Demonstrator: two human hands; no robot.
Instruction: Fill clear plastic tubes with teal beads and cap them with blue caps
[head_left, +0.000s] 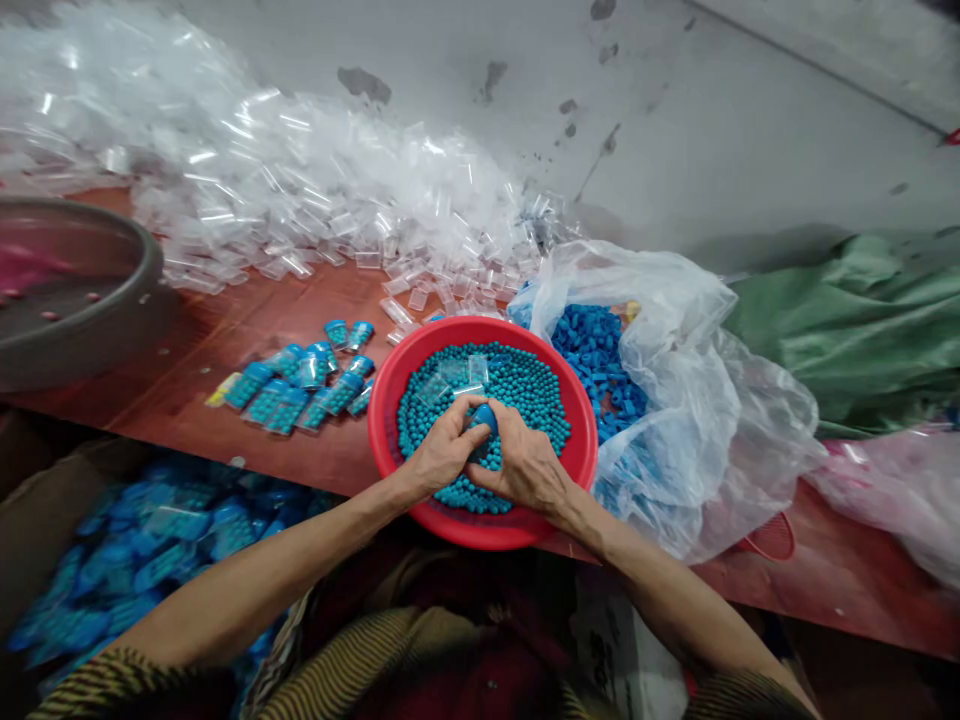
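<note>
Over a red basin (384, 400) of small teal balls (525, 385), my two hands meet at a blue-capped container (485, 418). My left hand (442, 445) pinches it from the left, thumb and fingers closed. From the right, the thumb and fingers of my right hand (525, 460) close round the same piece. My fingers hide most of its body, so only the blue top shows plainly. Just beyond my fingertips, clear plastic containers (478, 370) lie on the balls.
Filled, capped containers (286, 408) lie left of the basin. Behind is a heap of clear containers (315, 190). A plastic bag (675, 390) with blue caps (589, 350) sits right. A grey tub (127, 310) stands far left; below it, a box holds blue-capped containers (165, 540).
</note>
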